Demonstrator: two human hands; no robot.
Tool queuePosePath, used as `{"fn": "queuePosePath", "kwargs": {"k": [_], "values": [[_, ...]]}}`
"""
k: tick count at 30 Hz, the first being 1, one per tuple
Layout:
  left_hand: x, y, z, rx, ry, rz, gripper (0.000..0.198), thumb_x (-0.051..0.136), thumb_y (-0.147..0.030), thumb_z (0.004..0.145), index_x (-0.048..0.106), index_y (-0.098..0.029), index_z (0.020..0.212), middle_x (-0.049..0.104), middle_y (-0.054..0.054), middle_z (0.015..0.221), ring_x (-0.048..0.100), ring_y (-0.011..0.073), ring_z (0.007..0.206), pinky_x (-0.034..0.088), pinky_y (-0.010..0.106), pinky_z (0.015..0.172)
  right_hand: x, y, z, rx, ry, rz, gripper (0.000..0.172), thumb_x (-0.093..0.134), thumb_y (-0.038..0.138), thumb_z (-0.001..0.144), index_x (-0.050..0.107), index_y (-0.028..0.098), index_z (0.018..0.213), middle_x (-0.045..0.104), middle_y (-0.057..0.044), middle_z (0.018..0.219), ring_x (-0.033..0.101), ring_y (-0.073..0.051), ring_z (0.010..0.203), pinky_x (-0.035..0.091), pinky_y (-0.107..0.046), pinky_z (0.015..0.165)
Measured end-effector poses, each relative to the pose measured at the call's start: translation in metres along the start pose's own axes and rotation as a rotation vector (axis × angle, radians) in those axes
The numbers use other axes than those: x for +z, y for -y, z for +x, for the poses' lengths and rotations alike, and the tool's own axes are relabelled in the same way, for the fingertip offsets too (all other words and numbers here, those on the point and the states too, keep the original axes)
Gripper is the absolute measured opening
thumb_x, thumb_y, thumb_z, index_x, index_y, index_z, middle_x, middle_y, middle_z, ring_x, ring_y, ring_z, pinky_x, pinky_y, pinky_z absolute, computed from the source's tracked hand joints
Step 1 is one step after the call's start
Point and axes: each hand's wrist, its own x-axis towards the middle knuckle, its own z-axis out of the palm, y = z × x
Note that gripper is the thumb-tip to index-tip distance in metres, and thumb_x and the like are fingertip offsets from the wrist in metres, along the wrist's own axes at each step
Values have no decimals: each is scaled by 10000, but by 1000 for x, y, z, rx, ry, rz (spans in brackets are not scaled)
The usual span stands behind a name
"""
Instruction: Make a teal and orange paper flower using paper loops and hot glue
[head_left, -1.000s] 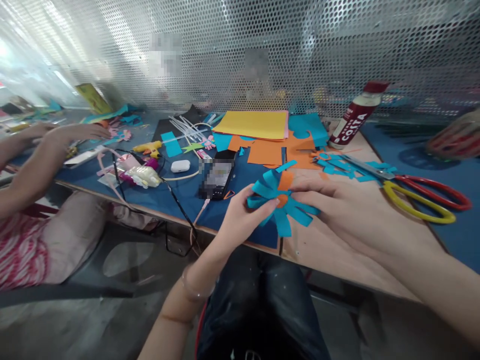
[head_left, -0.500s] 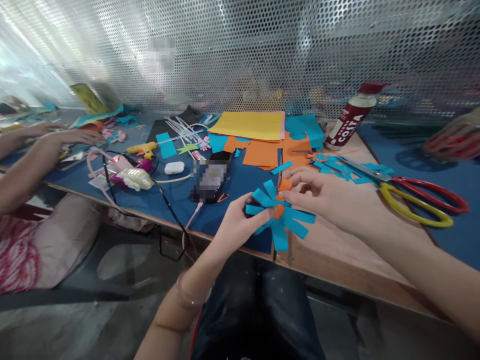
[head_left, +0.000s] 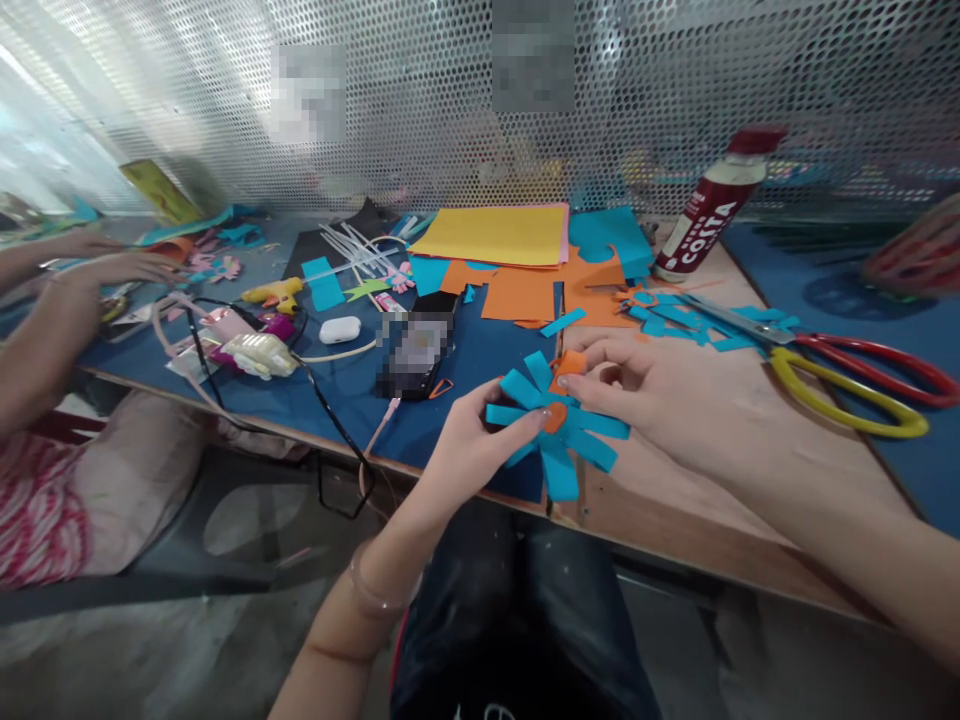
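Observation:
A blue paper flower [head_left: 561, 470] with strip petals and an orange centre is pinched in my left hand [head_left: 480, 440], the thumb pressing on the centre. My right hand [head_left: 637, 390] is closed on a small orange paper piece [head_left: 568, 370] at the flower's upper edge. Whether that piece touches the petals I cannot tell. A loose blue paper strip [head_left: 564, 322] lies just beyond my hands. To the right rest scissors [head_left: 795, 340] with one red and one yellow handle loop.
Yellow paper [head_left: 491, 235] and cut orange sheets [head_left: 521, 295] lie at the back. A Costa bottle [head_left: 709, 215] stands at right. Left are a phone [head_left: 416, 350], an earbud case [head_left: 340, 330], a yellow glue gun [head_left: 276, 294] and cables. Another person's hands [head_left: 124, 265] work at far left.
The camera view has shifted slightly. My hands keep their hold on the flower and the orange piece, with the orange piece turned a little.

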Motion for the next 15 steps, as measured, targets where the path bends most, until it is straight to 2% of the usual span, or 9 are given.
{"fn": "queuePosePath", "kwargs": {"k": [7,11,15], "values": [[-2,0,0,-8,-9,28,320,792,-446,782,722,-169,926,604,-25,733,499,81,650,427,183,601,5,-6,-2,41,3,99,317,674,505,847,591,217,742,597,-18,886,492,-135,670,390,-321,587],[-2,3,0,5,-29,44,310,793,-436,784,730,-171,933,599,-25,730,498,82,655,431,188,612,7,-6,-3,50,-18,124,327,681,537,829,615,224,761,625,-26,881,540,-162,732,428,-329,632],[-2,5,0,10,-40,52,300,788,-421,788,738,-169,941,605,-20,727,498,86,656,426,192,611,6,-2,-4,113,40,83,342,648,577,818,678,236,816,656,-31,851,577,-186,745,438,-339,641]]}}
